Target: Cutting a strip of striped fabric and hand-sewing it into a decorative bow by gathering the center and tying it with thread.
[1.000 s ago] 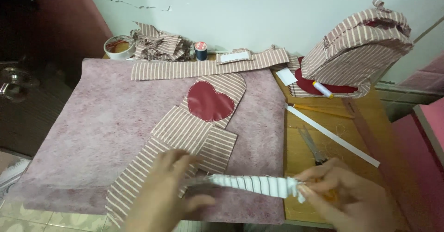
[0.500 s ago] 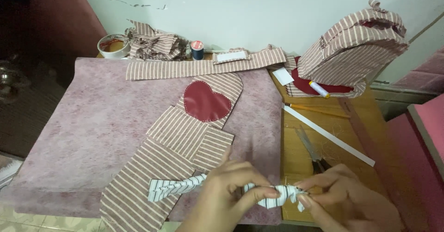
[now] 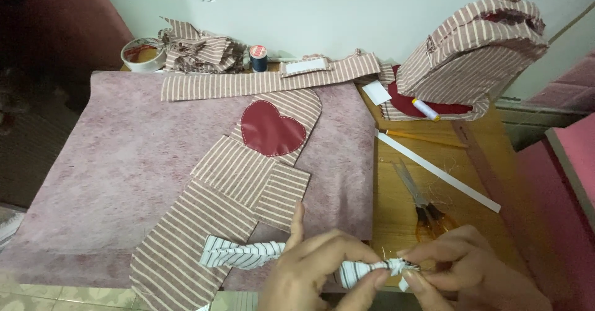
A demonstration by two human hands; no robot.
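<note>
L hand (image 3: 319, 267) and R hand (image 3: 458, 267) both low in frame, over near edge of the table (image 3: 434, 187). Between them: narrow striped fabric tube (image 3: 248, 253), white w/ dark stripes.

- L fingers (image 3: 365, 280) pinched together on the tube near its R end; thumb up, apart from the rest.
- R fingertips (image 3: 412, 279) clamped on the bunched, frayed tube end, w/ a small white bit just below.
- Tube's L end lies free, flat, over the pink-striped pieced panel (image 3: 217, 218).

Progress, judged: tube already made up; gathering at one end only, other end untouched. Loose threads at the R end, so prob. not finished off.

Around: heart-patch piece (image 3: 273, 128) stitched down; long strip (image 3: 260, 82) unattached; striped bag (image 3: 471, 44) stands assembled; scissors (image 3: 421, 205) just beyond R hand; thread spool (image 3: 258, 57) by the wall.
</note>
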